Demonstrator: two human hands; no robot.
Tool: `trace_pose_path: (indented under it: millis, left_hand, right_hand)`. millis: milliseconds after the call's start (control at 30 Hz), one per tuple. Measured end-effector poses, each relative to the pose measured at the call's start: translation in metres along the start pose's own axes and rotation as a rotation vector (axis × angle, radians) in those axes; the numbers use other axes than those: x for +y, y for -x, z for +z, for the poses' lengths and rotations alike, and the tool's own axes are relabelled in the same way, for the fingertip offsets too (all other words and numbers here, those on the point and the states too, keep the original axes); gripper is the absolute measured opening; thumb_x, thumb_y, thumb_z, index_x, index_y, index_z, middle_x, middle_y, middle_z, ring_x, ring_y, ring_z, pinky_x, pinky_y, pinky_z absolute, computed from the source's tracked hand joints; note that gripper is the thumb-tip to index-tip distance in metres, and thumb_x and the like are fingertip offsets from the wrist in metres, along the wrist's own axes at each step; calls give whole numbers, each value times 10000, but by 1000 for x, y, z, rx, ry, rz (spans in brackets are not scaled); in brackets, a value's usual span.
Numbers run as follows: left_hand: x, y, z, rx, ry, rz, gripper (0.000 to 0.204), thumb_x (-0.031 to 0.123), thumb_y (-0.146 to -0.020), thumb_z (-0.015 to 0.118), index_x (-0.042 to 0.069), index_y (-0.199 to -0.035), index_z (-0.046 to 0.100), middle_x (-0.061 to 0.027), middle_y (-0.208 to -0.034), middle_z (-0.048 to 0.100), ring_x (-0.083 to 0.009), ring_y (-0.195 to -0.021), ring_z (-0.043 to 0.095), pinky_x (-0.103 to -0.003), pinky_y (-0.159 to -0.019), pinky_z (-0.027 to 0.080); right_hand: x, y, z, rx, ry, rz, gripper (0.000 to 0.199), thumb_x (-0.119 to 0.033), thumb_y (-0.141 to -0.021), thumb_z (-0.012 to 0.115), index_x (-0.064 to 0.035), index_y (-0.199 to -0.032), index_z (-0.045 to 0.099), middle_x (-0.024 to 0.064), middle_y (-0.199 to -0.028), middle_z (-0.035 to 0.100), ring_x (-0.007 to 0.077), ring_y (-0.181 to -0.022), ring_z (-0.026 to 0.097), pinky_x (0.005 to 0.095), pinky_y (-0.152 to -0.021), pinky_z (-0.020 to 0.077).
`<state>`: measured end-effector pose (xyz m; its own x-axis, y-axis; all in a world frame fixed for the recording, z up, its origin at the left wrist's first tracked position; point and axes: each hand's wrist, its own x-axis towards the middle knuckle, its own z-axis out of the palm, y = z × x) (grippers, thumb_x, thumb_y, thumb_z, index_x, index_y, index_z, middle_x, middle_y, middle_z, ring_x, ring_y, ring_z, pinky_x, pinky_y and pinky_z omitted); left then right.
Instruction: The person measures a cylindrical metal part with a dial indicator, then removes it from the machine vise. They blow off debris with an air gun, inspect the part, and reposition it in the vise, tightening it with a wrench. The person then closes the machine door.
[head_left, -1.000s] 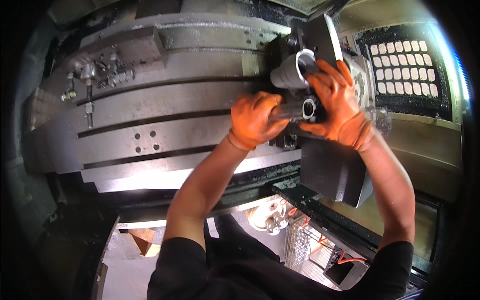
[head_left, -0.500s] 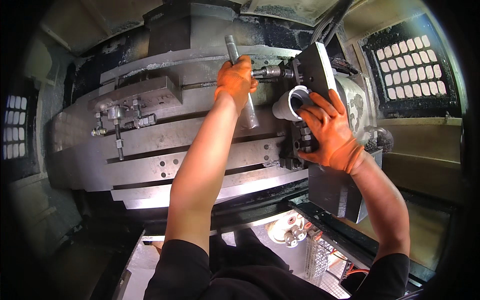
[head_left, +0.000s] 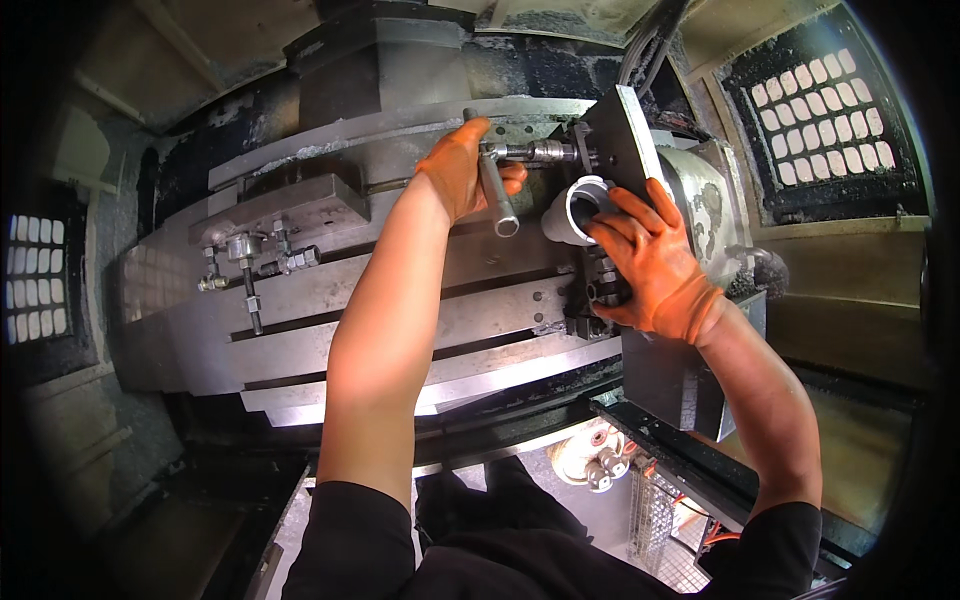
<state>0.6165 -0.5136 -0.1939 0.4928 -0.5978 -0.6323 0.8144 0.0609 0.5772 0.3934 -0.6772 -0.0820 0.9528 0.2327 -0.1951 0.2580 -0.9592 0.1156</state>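
My left hand (head_left: 462, 172), in an orange glove, is closed around the bar of a T-handle socket wrench (head_left: 505, 212). The wrench's shaft runs right to a bolt and nut assembly (head_left: 560, 150) at an upright metal plate (head_left: 632, 130). My right hand (head_left: 655, 265), gloved in orange too, holds a light grey hollow cylindrical part (head_left: 568, 218) against that plate. Its fingertips lie over the part's rim and opening, while its thumb rests lower down by the dark clamp bolts (head_left: 603, 275). The part's side facing the plate is hidden.
A slotted machine table (head_left: 400, 285) stretches across the enclosure. On its left stands a steel block (head_left: 300, 205) with bolts and fittings (head_left: 250, 260). Grated windows (head_left: 825, 115) flank both sides. Cables (head_left: 650, 50) hang behind the plate. Near my legs is a round fitting (head_left: 590, 460).
My left hand has moved slightly left, and the wrench bar has turned, its lower end now tipped toward me. My right hand stays at the cylindrical part. The view has shifted slightly.
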Motion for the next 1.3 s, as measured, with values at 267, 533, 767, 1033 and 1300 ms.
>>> trace_pose_path:
  millis: [267,533,767,1033,1300]
  left_hand:
    - [-22,1,14,101,313,10,439,381,-1082,548,-5,-1285,493,-190,-881,628,-268,-653,646,-400,-533,561]
    - [-19,-10,24,55,375,-15,371,286,-1043,641,12,-1262,517,-151,-914,613,-236,-659,636,-363,-546,589]
    - [-38,-27,4,-134,100,136,415,392,-992,718,36,-1168,598,-91,-878,651,-174,-693,635,-324,-607,557]
    - [-31,-7,-7,-154,-363,455,517,480,-958,655,11,-1137,534,-72,-868,668,-177,-722,649,-338,-679,526]
    - [-31,-3,41,252,-165,212,365,382,-977,575,18,-968,543,-94,-703,582,-218,-543,585,-386,-536,521]
  right_hand:
    - [1,1,0,6,10,-18,924,-532,-647,869,-83,-1404,588,82,-1375,599,319,-1483,392,598,-1287,155]
    - [-1,-2,-6,-168,133,15,957,-697,-799,713,-95,-1519,528,66,-1484,567,283,-1544,323,577,-1308,68]
    - [-1,0,2,4,54,-9,922,-487,-603,908,-67,-1363,597,98,-1358,593,336,-1472,406,612,-1283,178]
    - [-1,-1,0,9,48,-20,926,-533,-624,888,-65,-1370,599,99,-1359,600,332,-1480,400,602,-1293,148]
    - [0,1,2,-10,70,-2,940,-580,-647,866,-49,-1376,601,101,-1364,597,333,-1489,388,594,-1301,134]
